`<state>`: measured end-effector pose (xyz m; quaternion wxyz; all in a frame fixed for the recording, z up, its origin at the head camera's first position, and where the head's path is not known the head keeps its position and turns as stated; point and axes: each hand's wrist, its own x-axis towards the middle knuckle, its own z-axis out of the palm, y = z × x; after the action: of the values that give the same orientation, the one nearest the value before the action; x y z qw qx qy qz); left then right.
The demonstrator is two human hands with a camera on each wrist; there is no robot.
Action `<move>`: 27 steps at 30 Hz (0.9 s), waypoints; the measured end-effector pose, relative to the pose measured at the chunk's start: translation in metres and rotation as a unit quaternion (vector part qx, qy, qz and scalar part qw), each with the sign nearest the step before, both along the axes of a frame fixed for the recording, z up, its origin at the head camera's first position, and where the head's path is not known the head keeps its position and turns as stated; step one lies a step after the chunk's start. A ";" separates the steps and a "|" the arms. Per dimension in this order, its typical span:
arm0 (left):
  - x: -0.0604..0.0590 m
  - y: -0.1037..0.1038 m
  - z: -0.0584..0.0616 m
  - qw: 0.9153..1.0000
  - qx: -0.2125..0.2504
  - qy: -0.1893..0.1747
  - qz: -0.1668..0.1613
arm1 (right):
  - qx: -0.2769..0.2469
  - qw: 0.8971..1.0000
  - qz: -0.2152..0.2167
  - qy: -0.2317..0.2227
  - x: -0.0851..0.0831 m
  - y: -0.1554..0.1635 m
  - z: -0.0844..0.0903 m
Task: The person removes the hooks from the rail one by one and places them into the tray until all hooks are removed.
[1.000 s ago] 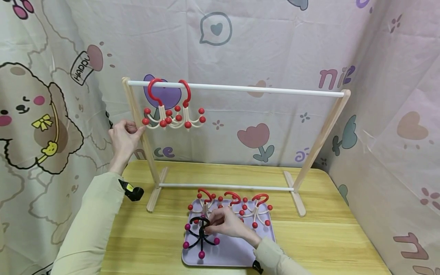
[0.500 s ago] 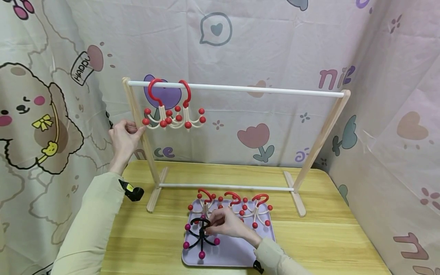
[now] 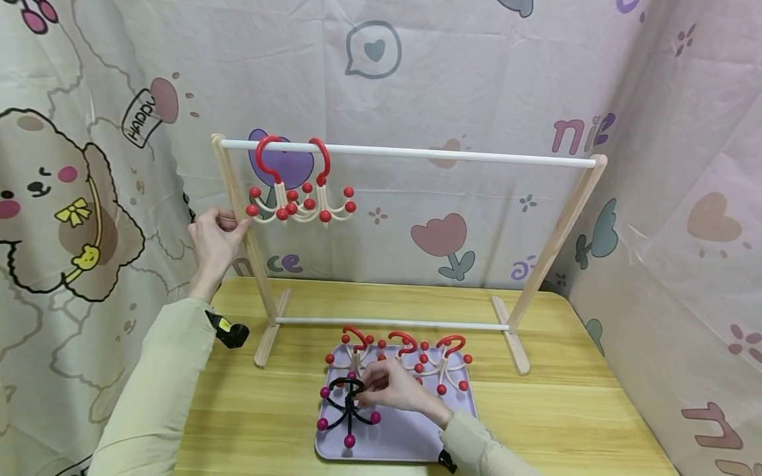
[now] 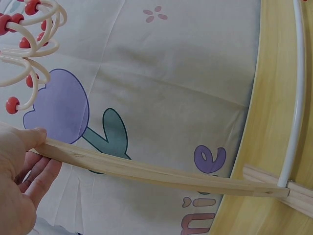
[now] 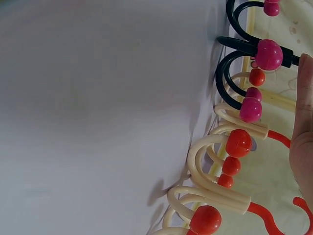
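My left hand (image 3: 215, 242) grips the left upright (image 3: 238, 218) of a wooden hanging rack; the wrist view shows my thumb and fingers (image 4: 22, 166) round the post (image 4: 146, 171). Two cream hook hangers with red hooks and red balls (image 3: 300, 192) hang at the left end of the white top rail (image 3: 417, 153). My right hand (image 3: 389, 387) pinches the stem of a black hanger with magenta balls (image 3: 348, 406) on a lilac tray (image 3: 411, 436). Three cream and red hangers (image 3: 405, 360) stand at the tray's back. The right wrist view shows the black hanger (image 5: 249, 54) close up.
The rack stands on a yellow wooden table (image 3: 565, 410), with its feet (image 3: 514, 350) and lower white bar (image 3: 393, 322) just behind the tray. Patterned cloth (image 3: 476, 86) hangs behind and at both sides. The table's right edge lies near the right curtain.
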<state>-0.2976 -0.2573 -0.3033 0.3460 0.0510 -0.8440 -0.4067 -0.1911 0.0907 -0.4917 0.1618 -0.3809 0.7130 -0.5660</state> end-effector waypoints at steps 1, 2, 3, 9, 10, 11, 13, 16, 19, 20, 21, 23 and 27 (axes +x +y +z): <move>0.000 0.000 0.000 1.000 -0.002 0.000 0.003 | -0.001 1.000 0.001 0.001 0.000 0.000 0.000; 0.000 0.000 0.000 1.000 -0.004 0.000 0.006 | -0.003 1.000 0.002 0.001 0.000 0.000 -0.001; 0.001 0.000 0.001 1.000 -0.006 0.001 0.008 | -0.005 1.000 0.003 0.001 0.000 0.000 -0.001; 0.002 0.000 0.002 1.000 -0.013 0.001 0.015 | -0.007 1.000 0.005 -0.004 -0.001 0.000 -0.001; 0.002 0.000 0.002 1.000 -0.014 0.002 0.015 | -0.004 1.000 0.001 -0.004 0.000 0.000 0.000; 0.002 0.000 0.002 1.000 -0.014 0.003 0.014 | 0.000 1.000 -0.002 -0.004 0.000 0.000 0.000; 0.002 0.000 0.002 1.000 -0.014 0.005 0.014 | 0.010 1.000 -0.011 -0.003 0.000 0.000 0.001; 0.002 0.000 0.002 1.000 -0.014 0.005 0.014 | 0.023 0.999 -0.023 -0.001 0.001 0.000 0.002; 0.001 0.000 0.002 1.000 -0.013 0.004 0.013 | 0.025 0.999 -0.028 -0.005 0.002 0.000 0.003; 0.001 0.000 0.002 1.000 -0.013 0.004 0.013 | 0.025 0.999 -0.029 -0.007 0.002 0.000 0.003; 0.001 0.000 0.002 1.000 -0.013 0.005 0.012 | 0.023 0.999 -0.030 -0.009 0.001 -0.001 0.002; 0.002 0.001 0.002 1.000 -0.013 0.005 0.012 | 0.020 0.999 -0.030 -0.010 0.001 -0.001 0.002; 0.003 0.002 0.003 1.000 -0.012 0.003 0.013 | 0.016 0.999 -0.031 -0.001 0.000 -0.001 0.002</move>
<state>-0.2951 -0.2556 -0.3006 0.3540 0.0565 -0.8472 -0.3920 -0.1912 0.0900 -0.4899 0.1508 -0.3557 0.7332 -0.5596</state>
